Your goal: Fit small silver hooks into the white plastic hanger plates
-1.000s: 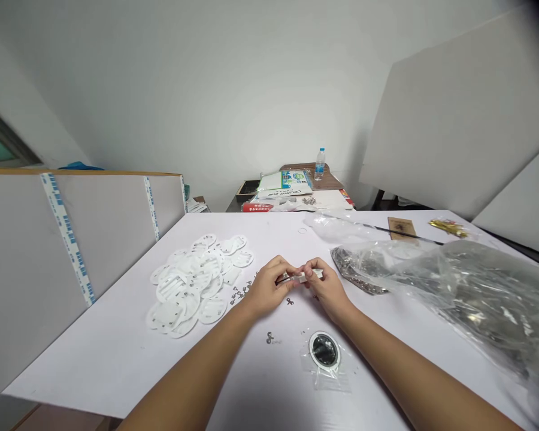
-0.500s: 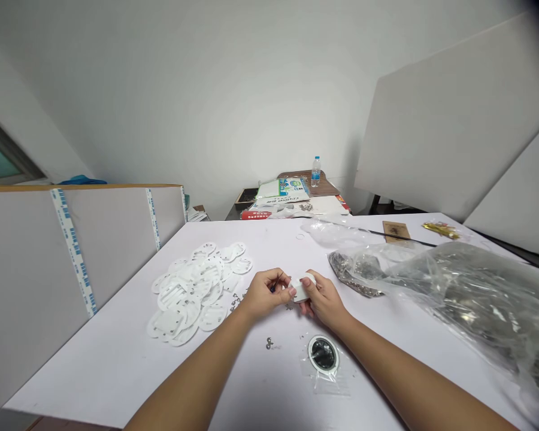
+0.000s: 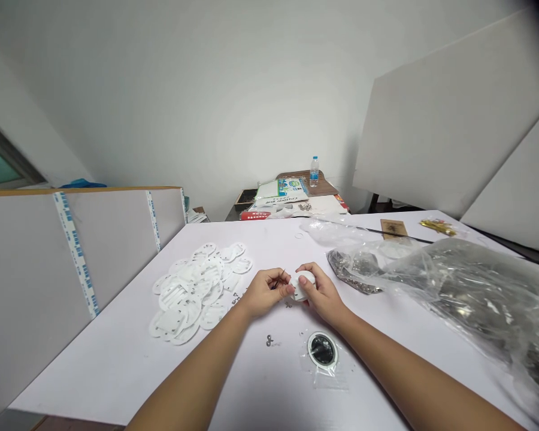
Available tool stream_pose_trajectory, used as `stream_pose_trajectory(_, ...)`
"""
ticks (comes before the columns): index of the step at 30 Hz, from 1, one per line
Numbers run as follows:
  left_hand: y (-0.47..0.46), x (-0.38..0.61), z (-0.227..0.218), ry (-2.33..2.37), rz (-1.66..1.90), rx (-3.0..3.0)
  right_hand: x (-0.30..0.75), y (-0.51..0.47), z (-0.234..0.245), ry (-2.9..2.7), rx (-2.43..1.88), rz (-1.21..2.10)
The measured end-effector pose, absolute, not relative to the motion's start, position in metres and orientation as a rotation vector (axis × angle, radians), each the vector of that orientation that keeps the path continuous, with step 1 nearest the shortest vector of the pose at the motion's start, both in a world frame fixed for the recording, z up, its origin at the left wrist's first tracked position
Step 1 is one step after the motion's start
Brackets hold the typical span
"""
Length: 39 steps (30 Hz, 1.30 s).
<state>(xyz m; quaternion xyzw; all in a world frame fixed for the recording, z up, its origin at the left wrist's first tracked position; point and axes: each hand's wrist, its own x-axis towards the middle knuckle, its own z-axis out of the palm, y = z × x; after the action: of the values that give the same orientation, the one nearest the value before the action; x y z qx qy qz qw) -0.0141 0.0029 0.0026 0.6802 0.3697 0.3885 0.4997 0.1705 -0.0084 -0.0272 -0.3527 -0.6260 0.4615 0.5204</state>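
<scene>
Held up over the table's middle is a white rounded plastic piece (image 3: 303, 279) with small slots. My right hand (image 3: 326, 298) is closed around it, thumb across its face. My left hand (image 3: 265, 293) is pinched at the piece's left edge; a small dark bit shows among its fingers, too small to name. Small metal clips (image 3: 236, 297) lie partly hidden behind my left hand, and another metal clip (image 3: 269, 340) lies nearer me. To the left spreads a pile of similar flat white plastic pieces (image 3: 193, 293).
A round black disc with a white rim (image 3: 322, 349) lies on a clear bag near my right forearm. Large clear plastic bags (image 3: 467, 281) of metal parts cover the right side. A low partition (image 3: 121, 239) borders the left. A water bottle (image 3: 314, 172) stands at the back.
The white piece has turned slightly in my right hand, and the right fingers have shifted round its upper edge. My left hand stays at its left edge. The view has shifted a little.
</scene>
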Motion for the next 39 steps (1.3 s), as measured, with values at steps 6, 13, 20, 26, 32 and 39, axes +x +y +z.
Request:
stream_pose_trajectory(6,0.007,-0.016,-0.004,0.866,0.909,1.626,0.180,-0.003,-0.020,-1.706,-0.722,0.736)
stream_pose_trajectory(13,0.009,-0.019,-0.003,0.887,0.864,1.703,0.184,0.001,-0.022,-1.740,-0.675,0.829)
stream_pose_trajectory(20,0.008,-0.022,0.001,0.906,0.822,1.743,0.186,0.002,-0.022,-1.701,-0.669,1.013)
stream_pose_trajectory(26,0.008,-0.022,0.003,0.939,0.744,1.773,0.185,0.003,-0.023,-1.676,-0.707,1.163)
stream_pose_trajectory(32,0.009,-0.023,0.001,0.926,0.700,1.820,0.186,0.004,-0.025,-1.683,-0.735,1.245)
stream_pose_trajectory(39,0.010,-0.026,-0.001,0.903,0.665,1.834,0.188,0.005,-0.025,-1.696,-0.729,1.371)
